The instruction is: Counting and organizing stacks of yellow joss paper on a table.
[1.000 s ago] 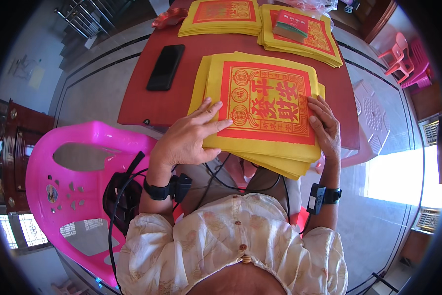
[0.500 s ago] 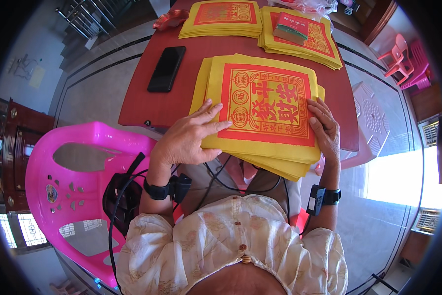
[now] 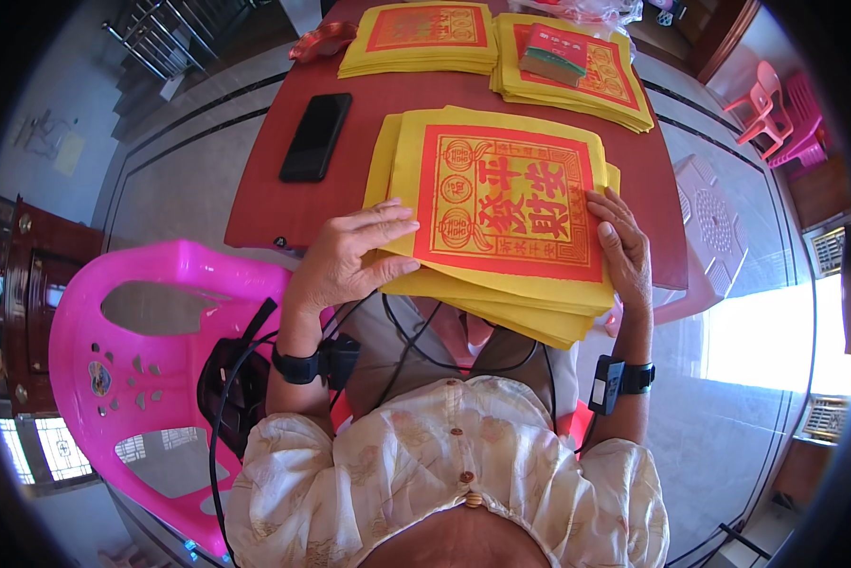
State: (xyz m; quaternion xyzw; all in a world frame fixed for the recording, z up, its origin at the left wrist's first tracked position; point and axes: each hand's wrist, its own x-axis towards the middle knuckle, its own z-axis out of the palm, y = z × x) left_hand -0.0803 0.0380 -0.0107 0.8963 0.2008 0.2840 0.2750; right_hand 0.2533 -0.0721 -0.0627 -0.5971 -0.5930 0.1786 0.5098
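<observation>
A stack of yellow paper sheets (image 3: pixel 493 282) printed with red squares and ornamental designs overhangs the near edge of the red table (image 3: pixel 264 204). My left hand (image 3: pixel 354 254) is at the stack's lower left, its fingers and thumb on the edge of the top sheet, which looks slightly raised there. My right hand (image 3: pixel 624 251) grips the right edge, fingers curled along it. A black phone (image 3: pixel 316 137) lies left of the stack.
Two more stacks (image 3: pixel 416 59) (image 3: pixel 567 93) sit at the back, one carrying a red-covered book (image 3: pixel 558 52). Nearby are a red dish (image 3: pixel 321 40) and clear plastic (image 3: pixel 586 11). A pink chair (image 3: pixel 165 265) stands left, a pale stool (image 3: pixel 714 222) right.
My left hand has shifted slightly left, its thumb drawing up to the sheet's lower left corner and its fingers less spread. My right hand stays on the right edge.
</observation>
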